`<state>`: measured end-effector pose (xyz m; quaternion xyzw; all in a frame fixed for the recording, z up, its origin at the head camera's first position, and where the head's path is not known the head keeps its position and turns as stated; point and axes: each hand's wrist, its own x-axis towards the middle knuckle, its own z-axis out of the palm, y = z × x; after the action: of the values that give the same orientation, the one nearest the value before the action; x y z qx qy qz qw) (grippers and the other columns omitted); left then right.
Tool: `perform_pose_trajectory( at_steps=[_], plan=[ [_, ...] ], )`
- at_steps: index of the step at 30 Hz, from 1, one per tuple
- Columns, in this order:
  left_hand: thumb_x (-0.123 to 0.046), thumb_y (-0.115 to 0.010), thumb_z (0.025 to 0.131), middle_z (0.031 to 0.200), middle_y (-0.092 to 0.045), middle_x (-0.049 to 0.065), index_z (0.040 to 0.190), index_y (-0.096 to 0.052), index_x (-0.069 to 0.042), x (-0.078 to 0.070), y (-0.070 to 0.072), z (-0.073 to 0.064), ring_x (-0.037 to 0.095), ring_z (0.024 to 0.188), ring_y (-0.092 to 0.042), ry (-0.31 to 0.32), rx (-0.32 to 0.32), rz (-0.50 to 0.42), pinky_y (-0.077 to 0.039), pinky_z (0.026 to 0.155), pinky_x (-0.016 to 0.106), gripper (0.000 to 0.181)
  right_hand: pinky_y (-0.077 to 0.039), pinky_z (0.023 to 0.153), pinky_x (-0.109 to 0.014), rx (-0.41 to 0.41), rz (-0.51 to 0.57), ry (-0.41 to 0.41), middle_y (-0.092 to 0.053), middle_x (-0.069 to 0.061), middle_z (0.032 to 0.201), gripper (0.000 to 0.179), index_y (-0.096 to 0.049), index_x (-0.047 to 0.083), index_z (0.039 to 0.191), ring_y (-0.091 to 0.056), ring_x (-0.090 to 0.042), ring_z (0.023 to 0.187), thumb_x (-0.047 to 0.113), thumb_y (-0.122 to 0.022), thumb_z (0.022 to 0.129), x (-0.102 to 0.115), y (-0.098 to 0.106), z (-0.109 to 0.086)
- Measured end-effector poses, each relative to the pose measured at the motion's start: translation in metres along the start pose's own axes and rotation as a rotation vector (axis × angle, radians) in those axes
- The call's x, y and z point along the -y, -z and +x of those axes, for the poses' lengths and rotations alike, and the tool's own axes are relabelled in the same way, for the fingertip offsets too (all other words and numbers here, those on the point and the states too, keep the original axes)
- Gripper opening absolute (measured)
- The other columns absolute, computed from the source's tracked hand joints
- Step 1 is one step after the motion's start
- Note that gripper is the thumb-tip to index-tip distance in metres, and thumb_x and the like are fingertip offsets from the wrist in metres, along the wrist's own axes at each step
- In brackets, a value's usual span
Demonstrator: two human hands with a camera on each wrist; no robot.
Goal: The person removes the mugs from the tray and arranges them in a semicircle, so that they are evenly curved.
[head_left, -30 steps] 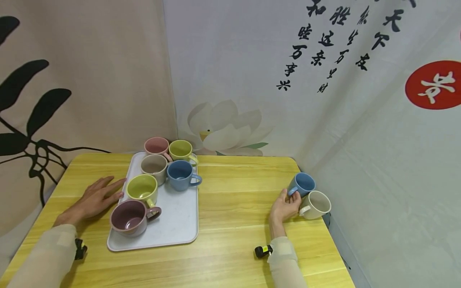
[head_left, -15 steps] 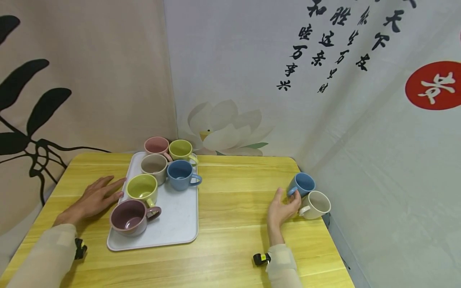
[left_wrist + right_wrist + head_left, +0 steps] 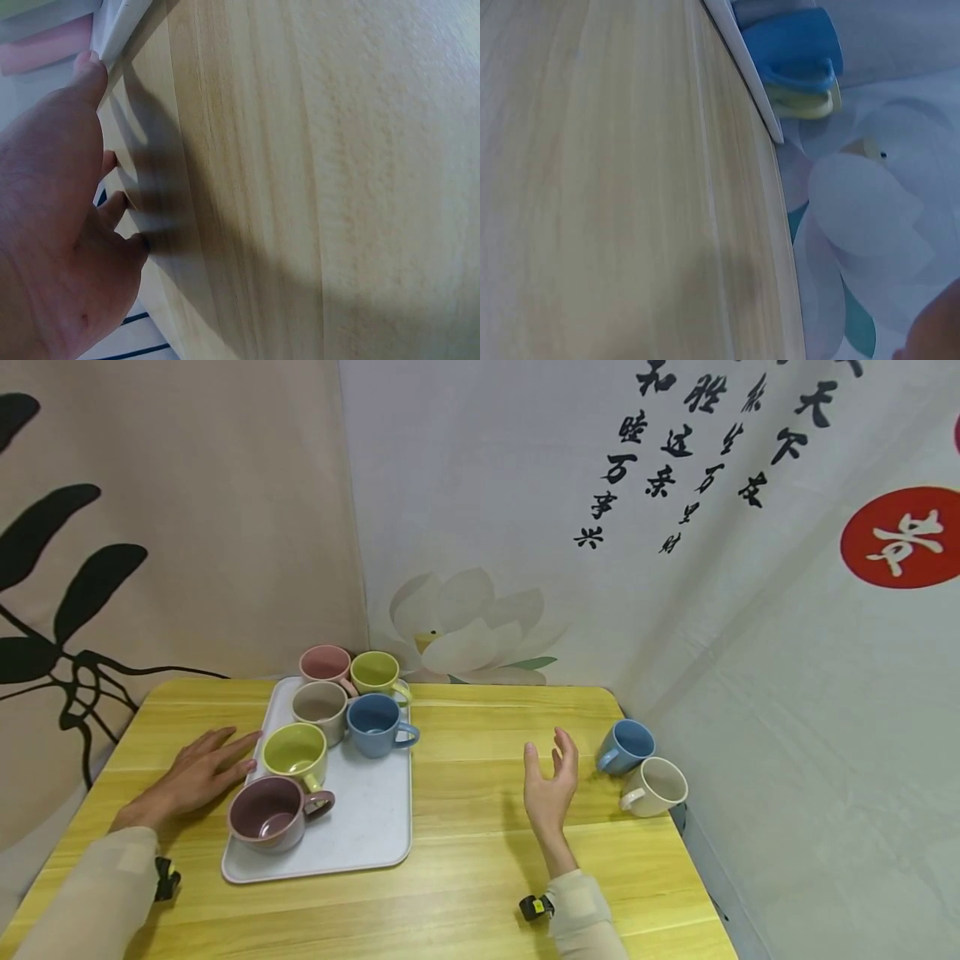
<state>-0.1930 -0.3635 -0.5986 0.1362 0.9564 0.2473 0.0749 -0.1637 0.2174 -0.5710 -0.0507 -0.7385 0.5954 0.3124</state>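
Head view: mug-moving step, we judge; right hand [image 3: 551, 793] empty, wide; left hand [image 3: 197, 777] spread at nine o'clock of tray [image 3: 367, 822]; next likely needs gripping its two-o'clock blue mug [image 3: 372, 733].

In front of me is a yellow wood-grain table [image 3: 465, 860] with rounded far corners. On it, to my left, lies a white rectangular tray [image 3: 367, 818] with a raised rim. Near the right edge, a blue round mug [image 3: 628, 753] stands upright close beside an upright cream round mug [image 3: 657, 788].
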Motion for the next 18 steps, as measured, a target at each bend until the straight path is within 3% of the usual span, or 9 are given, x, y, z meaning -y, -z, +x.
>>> perform_pose_trajectory(
  at_steps=[5,12,18],
  plan=[
    [-0.045,-0.055,0.119,0.175,-0.023,0.047,0.176,-0.037,-0.013,-0.001,0.001,-0.001,0.075,0.159,-0.020,-0.002,-0.002,0.011,-0.015,0.124,0.091,0.068,-0.039,0.136,-0.064,0.204,0.025,0.005,-0.055,-0.011,0.168,0.060,-0.051,0.005,0.164,-0.047,-0.042,0.161,0.019,-0.076,0.111,0.005,-0.011,-0.002],
    [-0.044,-0.055,0.119,0.175,-0.023,0.048,0.176,-0.037,-0.013,-0.001,0.001,-0.001,0.075,0.159,-0.020,-0.005,-0.009,0.004,-0.015,0.124,0.091,0.067,-0.040,0.135,-0.066,0.436,0.034,0.024,-0.054,-0.018,0.168,0.060,-0.050,0.003,0.163,-0.046,-0.047,0.160,0.020,-0.075,0.111,0.010,-0.028,-0.001],
    [-0.046,-0.055,0.119,0.175,-0.023,0.047,0.176,-0.039,-0.014,0.000,0.000,-0.001,0.075,0.159,-0.020,-0.010,-0.015,-0.003,-0.015,0.124,0.091,0.067,-0.041,0.134,-0.067,0.624,-0.021,0.069,-0.055,-0.016,0.170,0.057,-0.052,0.006,0.163,-0.048,-0.041,0.161,0.022,-0.072,0.113,0.013,-0.040,0.003]
  ],
)
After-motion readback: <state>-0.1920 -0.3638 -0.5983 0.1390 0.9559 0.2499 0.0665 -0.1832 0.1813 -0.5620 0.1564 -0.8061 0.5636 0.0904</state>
